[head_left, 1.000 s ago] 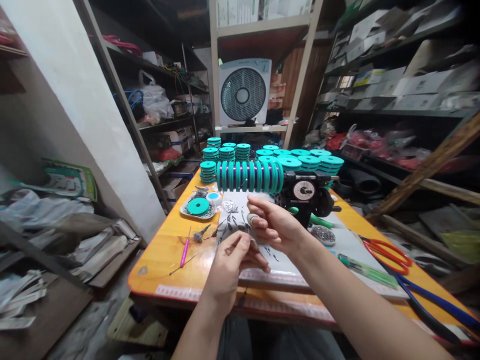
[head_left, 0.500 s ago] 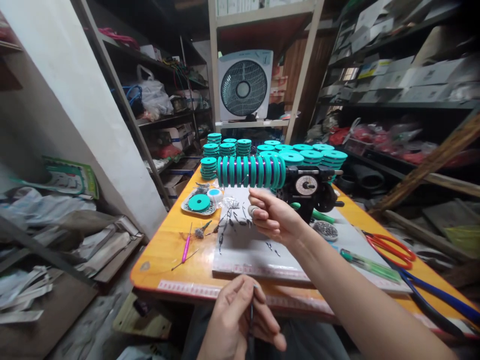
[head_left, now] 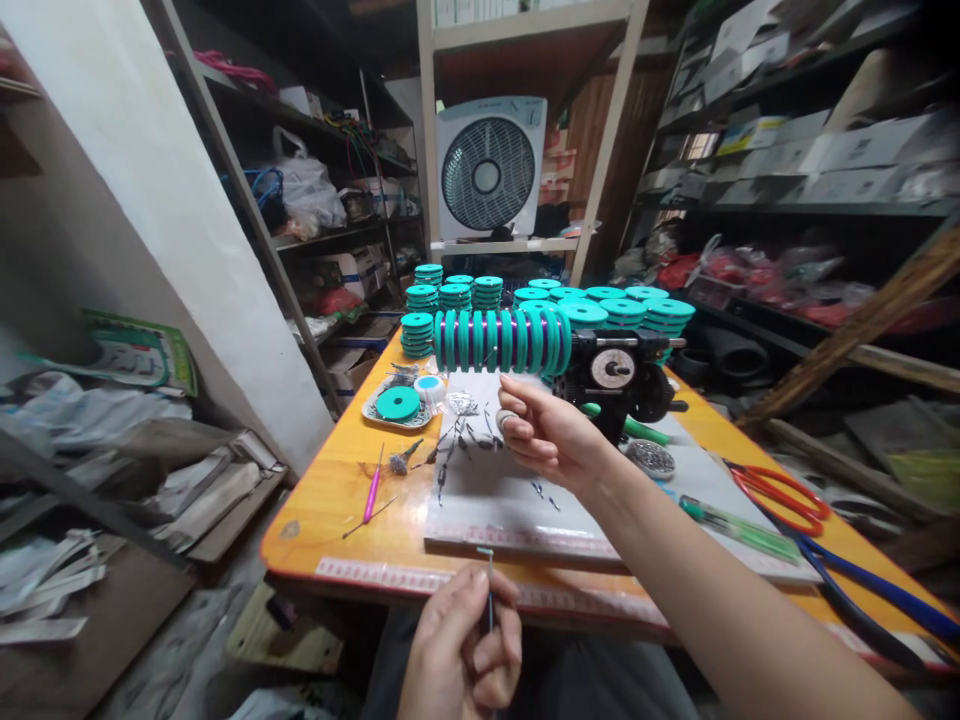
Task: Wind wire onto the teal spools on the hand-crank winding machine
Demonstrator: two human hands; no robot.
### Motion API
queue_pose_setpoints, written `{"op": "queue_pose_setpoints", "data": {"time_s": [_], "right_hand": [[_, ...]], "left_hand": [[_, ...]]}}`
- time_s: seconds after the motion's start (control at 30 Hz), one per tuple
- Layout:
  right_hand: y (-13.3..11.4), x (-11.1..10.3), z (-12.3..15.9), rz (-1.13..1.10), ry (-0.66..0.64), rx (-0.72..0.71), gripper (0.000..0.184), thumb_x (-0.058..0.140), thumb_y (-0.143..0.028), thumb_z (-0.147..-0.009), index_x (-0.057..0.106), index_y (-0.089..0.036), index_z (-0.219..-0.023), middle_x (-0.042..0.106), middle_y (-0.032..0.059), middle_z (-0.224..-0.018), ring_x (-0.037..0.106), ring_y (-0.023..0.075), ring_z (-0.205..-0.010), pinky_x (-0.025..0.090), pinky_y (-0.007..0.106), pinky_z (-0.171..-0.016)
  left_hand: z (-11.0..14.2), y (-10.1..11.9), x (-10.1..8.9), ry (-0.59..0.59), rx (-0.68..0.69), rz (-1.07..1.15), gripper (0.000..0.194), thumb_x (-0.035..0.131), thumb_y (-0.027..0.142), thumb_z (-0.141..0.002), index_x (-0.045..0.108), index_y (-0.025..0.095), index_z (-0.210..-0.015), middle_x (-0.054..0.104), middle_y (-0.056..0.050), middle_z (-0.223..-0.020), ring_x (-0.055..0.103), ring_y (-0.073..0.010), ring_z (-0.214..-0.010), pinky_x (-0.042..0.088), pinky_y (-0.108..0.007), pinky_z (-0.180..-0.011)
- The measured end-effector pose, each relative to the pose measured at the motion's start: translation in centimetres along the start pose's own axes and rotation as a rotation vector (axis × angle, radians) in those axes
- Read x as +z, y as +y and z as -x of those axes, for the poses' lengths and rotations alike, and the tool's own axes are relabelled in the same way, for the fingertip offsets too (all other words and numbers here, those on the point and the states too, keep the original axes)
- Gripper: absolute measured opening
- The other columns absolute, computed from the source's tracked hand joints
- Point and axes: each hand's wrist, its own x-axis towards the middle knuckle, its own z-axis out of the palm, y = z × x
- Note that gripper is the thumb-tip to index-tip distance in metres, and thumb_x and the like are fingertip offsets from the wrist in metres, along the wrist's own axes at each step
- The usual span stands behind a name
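My left hand (head_left: 463,645) is closed around a thin dark rod (head_left: 490,590), held upright over the front edge of the table. A small pale green piece (head_left: 485,551) shows at its upper end. Farther out, my right hand (head_left: 551,432) is raised over the grey board with thumb and forefinger pinched together; what lies between them is too fine to make out. Just above those fingertips is a row of teal spools (head_left: 499,343), wound with purple and mounted on a black winding device (head_left: 615,370). Small dark tackle pieces (head_left: 469,435) are scattered on the board (head_left: 495,500).
Teal spools (head_left: 604,312) stand stacked behind. A tray (head_left: 396,418), a purple-handled needle tool (head_left: 372,495) and a measuring strip (head_left: 382,578) are at left and front. Red-handled scissors (head_left: 780,500), blue-handled pliers (head_left: 877,585) and a dish of metal bits (head_left: 651,460) lie right.
My left hand has turned and its fingers have curled in around the rod, whose green tip now stands up above the thumb. My right hand has stayed almost still.
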Motion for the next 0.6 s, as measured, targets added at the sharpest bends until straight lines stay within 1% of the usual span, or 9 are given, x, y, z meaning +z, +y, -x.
{"op": "queue_pose_setpoints", "data": {"time_s": [0.07,0.13,0.2,0.33,0.37,0.43,0.5,0.57,0.6], "right_hand": [[0.0,0.0,0.0,0.006,0.008,-0.004,0.039,0.038,-0.038,-0.095,0.033,-0.017,-0.062,0.043,-0.0058,-0.044,0.024,0.0026,-0.024,0.015,0.012,-0.024],[-0.1,0.1,0.1,0.012,0.016,-0.007,0.04,0.036,-0.037,-0.096,0.032,-0.018,-0.062,0.042,-0.0058,-0.044,0.023,0.0027,-0.024,0.014,0.012,-0.024],[-0.1,0.0,0.0,0.018,0.022,-0.012,0.04,0.035,-0.036,-0.096,0.031,-0.018,-0.061,0.041,-0.006,-0.044,0.022,0.0027,-0.024,0.013,0.012,-0.024],[-0.2,-0.1,-0.2,0.045,0.018,-0.022,0.039,0.038,-0.038,-0.095,0.032,-0.018,-0.062,0.041,-0.0063,-0.045,0.021,0.0023,-0.025,0.013,0.012,-0.024],[-0.1,-0.1,-0.2,0.056,0.016,-0.027,0.038,0.04,-0.038,-0.094,0.033,-0.018,-0.062,0.042,-0.0062,-0.045,0.022,0.0021,-0.026,0.013,0.012,-0.025],[0.1,-0.2,0.2,0.089,0.019,-0.041,0.033,0.046,-0.039,-0.092,0.043,-0.017,-0.068,0.046,-0.0054,-0.047,0.024,0.0015,-0.027,0.015,0.011,-0.027],[0.8,-0.3,1.0,0.223,0.031,-0.048,0.028,0.048,-0.043,-0.091,0.056,-0.016,-0.086,0.051,-0.0039,-0.049,0.027,0.0018,-0.028,0.016,0.011,-0.028],[2.0,-0.3,2.3,0.464,0.023,-0.018,0.038,0.047,-0.048,-0.09,0.06,-0.015,-0.102,0.053,-0.0027,-0.05,0.03,0.0033,-0.03,0.018,0.012,-0.029],[2.7,-0.3,3.1,0.598,-0.002,0.008,0.04,0.048,-0.049,-0.089,0.062,-0.015,-0.105,0.053,-0.0019,-0.051,0.035,0.0043,-0.034,0.022,0.013,-0.031]], "left_hand": [[-0.1,0.1,0.0,0.008,0.02,0.009,0.044,0.076,0.048,-0.064,0.055,0.012,-0.078,0.047,0.005,-0.045,0.013,0.0019,-0.037,0.008,-0.011,-0.035],[-0.2,0.1,0.1,0.0,0.028,0.021,0.044,0.077,0.047,-0.063,0.052,0.013,-0.075,0.047,0.006,-0.045,0.011,0.0019,-0.037,0.007,-0.011,-0.034],[-0.2,0.0,0.0,-0.028,0.019,0.03,0.044,0.077,0.045,-0.063,0.048,0.014,-0.072,0.049,0.005,-0.046,0.012,0.0017,-0.037,0.008,-0.011,-0.034],[0.0,-0.1,-0.2,-0.065,0.0,0.027,0.043,0.077,0.044,-0.064,0.047,0.014,-0.073,0.052,0.003,-0.05,0.015,0.0014,-0.037,0.01,-0.011,-0.035],[0.0,-0.1,-0.2,-0.063,-0.002,0.024,0.043,0.076,0.044,-0.065,0.048,0.014,-0.074,0.053,0.003,-0.05,0.016,0.0012,-0.038,0.011,-0.011,-0.035],[0.0,-0.1,-0.4,-0.053,-0.002,0.021,0.042,0.075,0.045,-0.066,0.049,0.014,-0.076,0.054,0.001,-0.051,0.018,0.0008,-0.039,0.011,-0.01,-0.035],[-0.1,-0.2,-0.5,-0.046,-0.006,0.024,0.043,0.075,0.046,-0.066,0.05,0.014,-0.078,0.054,0.002,-0.05,0.018,0.0007,-0.038,0.011,-0.011,-0.035],[-0.2,-0.3,-0.7,-0.045,-0.004,0.026,0.044,0.075,0.047,-0.066,0.05,0.014,-0.079,0.052,0.003,-0.048,0.016,0.0012,-0.036,0.011,-0.011,-0.033],[-0.2,-0.3,-0.7,-0.047,0.001,0.028,0.044,0.075,0.047,-0.065,0.049,0.014,-0.078,0.052,0.004,-0.047,0.014,0.0015,-0.035,0.01,-0.011,-0.033]]}}
